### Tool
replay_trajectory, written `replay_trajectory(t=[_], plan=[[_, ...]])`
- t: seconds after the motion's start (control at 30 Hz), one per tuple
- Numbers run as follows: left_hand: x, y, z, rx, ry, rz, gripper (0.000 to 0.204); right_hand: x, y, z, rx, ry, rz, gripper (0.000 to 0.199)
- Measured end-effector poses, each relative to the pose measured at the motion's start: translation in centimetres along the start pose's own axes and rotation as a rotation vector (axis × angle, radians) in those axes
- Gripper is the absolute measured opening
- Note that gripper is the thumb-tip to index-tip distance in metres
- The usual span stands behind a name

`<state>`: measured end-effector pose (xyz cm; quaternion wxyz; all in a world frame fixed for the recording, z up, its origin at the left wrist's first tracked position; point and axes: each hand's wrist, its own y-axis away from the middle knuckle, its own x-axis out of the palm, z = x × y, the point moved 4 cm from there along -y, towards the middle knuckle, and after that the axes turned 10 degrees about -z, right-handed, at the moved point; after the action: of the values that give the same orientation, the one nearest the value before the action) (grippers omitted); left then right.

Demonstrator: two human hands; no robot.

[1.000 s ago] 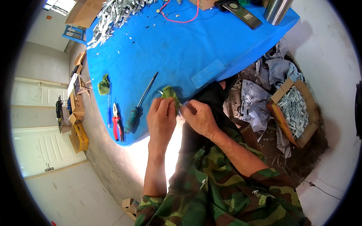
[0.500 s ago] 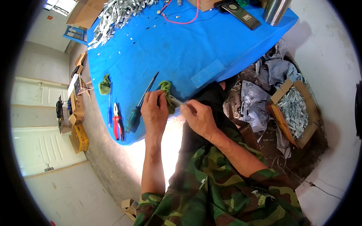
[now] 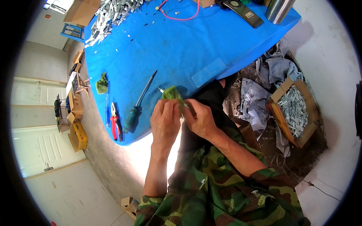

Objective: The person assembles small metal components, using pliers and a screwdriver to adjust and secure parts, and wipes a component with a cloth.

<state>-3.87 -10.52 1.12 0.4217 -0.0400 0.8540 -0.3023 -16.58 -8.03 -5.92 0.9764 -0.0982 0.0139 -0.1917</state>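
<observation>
A green cloth [image 3: 172, 93] is bunched between my two hands at the near edge of the blue-covered table. My left hand [image 3: 165, 117] is closed on the cloth from the left. On the other side my right hand [image 3: 200, 119] pinches at its lower right. A thin whitish tip [image 3: 161, 90] pokes out of the cloth at the upper left; the rest of that piece is wrapped or hidden. Left of my hands lie a screwdriver with a teal handle [image 3: 131, 119], red-handled pliers [image 3: 115, 124] and a slim blue-handled screwdriver [image 3: 108, 116].
Another green rag [image 3: 102, 83] lies at the table's left edge. Silvery strips [image 3: 109, 19] are heaped at the far left. A phone-like device [image 3: 241, 12] and a steel flask [image 3: 278, 11] stand far right. On the right, a carton [image 3: 296, 113] holds more strips.
My left hand has moved right, close to my right hand. The cloth now covers most of the pale piece that showed between them, and a tip sticks out at the upper left.
</observation>
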Motion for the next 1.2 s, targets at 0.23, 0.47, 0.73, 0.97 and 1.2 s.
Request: replay_trajectory(t=[0.23,0.47,0.73,0.97,1.2], plan=[[0.5,-2.3,2.4,0.018,-0.143,-0.071,0.004,0.2,-0.3,-0.1,0.149,-0.040,0.018,0.021],[0.4,-2.9,2.9,-0.050,-0.060,-0.084,0.004,0.1,-0.3,-0.6,0.268,-0.087,0.018,0.025],[-0.8,-0.8,-0.8,-0.087,0.030,0.017,0.006,-0.1,-0.1,-0.9,0.302,-0.142,0.022,0.025],[0.3,-0.7,0.0,0.010,-0.110,0.027,0.004,-0.6,-0.4,-0.6,0.271,-0.097,0.077,0.024],[0.1,-2.7,2.5,0.005,-0.140,-0.034,0.005,-0.4,-0.4,-0.6,0.375,-0.145,0.112,0.026]])
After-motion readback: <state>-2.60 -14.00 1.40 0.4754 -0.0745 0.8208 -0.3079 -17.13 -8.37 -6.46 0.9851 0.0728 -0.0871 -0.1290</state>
